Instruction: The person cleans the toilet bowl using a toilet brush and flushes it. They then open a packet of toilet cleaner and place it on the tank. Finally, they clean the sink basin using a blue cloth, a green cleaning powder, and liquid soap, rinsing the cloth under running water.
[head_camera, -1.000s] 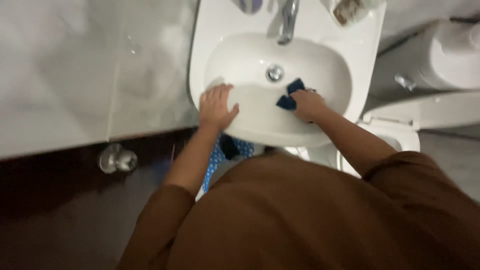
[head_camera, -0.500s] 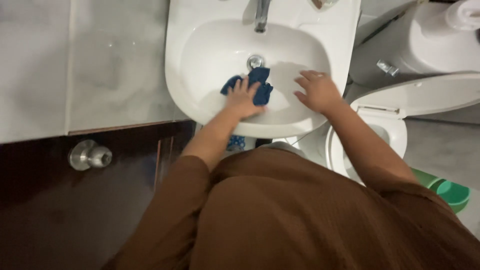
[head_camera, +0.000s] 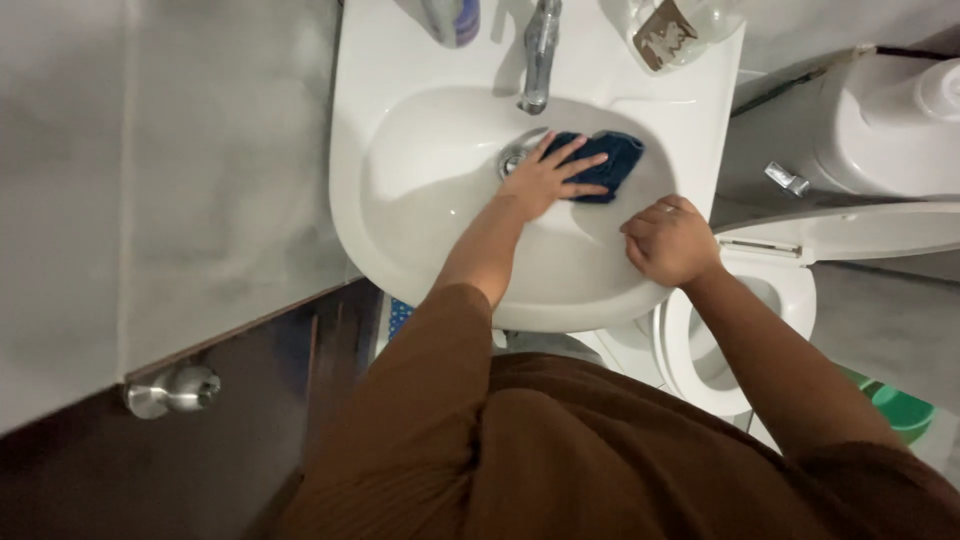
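Step in hand, as I judge it: wiping the inner wall of the white sink (head_camera: 400, 200) with the dark blue cloth (head_camera: 610, 160). My left hand (head_camera: 545, 180) lies flat on the cloth, fingers spread, palm pressing it against the basin just right of the drain (head_camera: 514, 160) and below the tap (head_camera: 540, 50). My right hand (head_camera: 668, 240) rests on the sink rim, fingers curled in loosely, holding nothing. The cloth is bunched; its long axis runs roughly left to right across the basin, the free end pointing toward the toilet (head_camera: 760, 290). The next stroke calls for steady downward pressure and a sweep along the bowl's curve, keeping the cloth under the palm.
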